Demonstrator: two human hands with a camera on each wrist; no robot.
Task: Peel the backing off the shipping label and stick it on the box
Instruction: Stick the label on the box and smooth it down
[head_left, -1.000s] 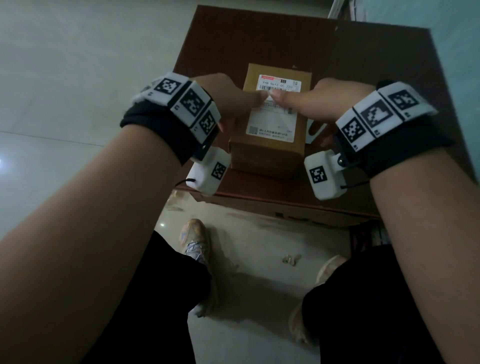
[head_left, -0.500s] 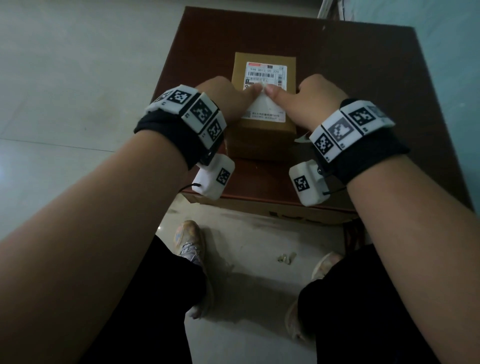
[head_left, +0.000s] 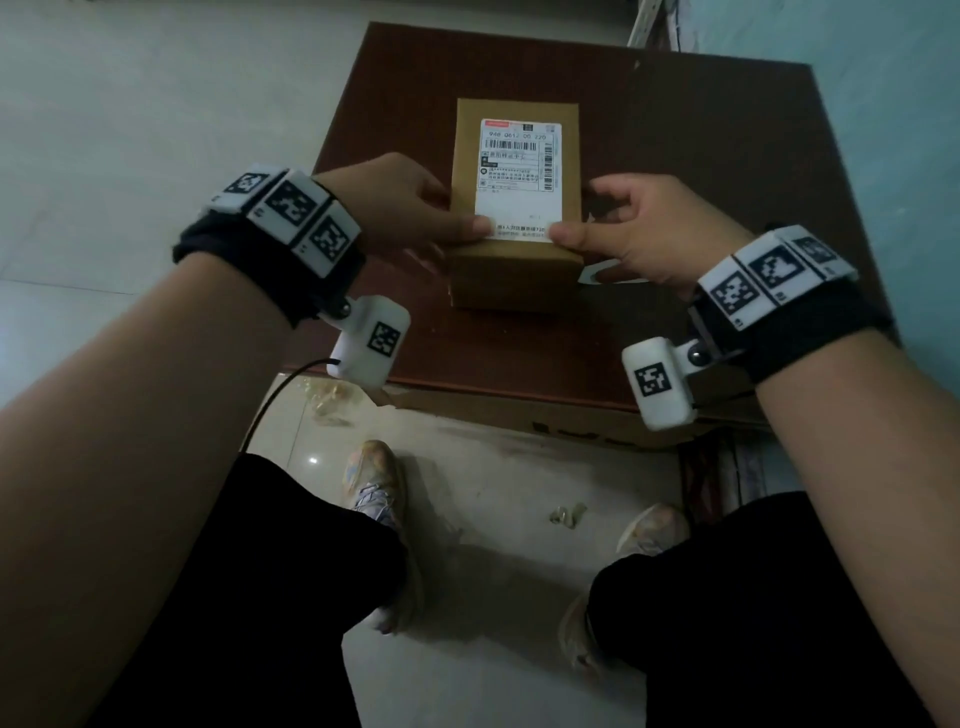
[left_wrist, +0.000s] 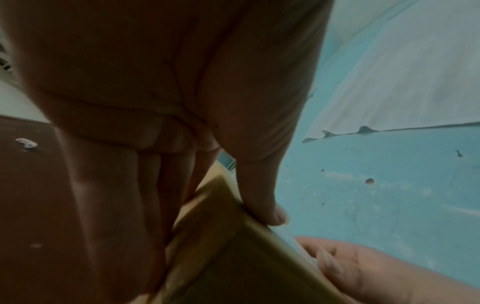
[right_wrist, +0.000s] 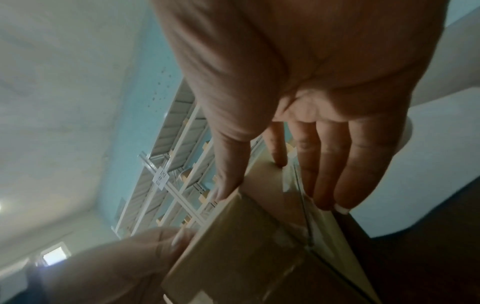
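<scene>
— Brown what, across the upper middle of the head view?

— Brown table (head_left: 701, 156), dark and wide, with a cardboard box (head_left: 514, 270) standing near its centre.

— And the shipping label?

— White shipping label (head_left: 519, 182), lying flat on the box's top face, barcode at the far end.

— Where are the hands?

— Left hand (head_left: 400, 208) grips the box's left side, thumb pressing the label's near left corner. Right hand (head_left: 649, 228) mirrors it at the right, thumb on the near right corner, fingers along the box's side. A white scrap of paper (head_left: 608, 274) lies just under the right hand.
</scene>
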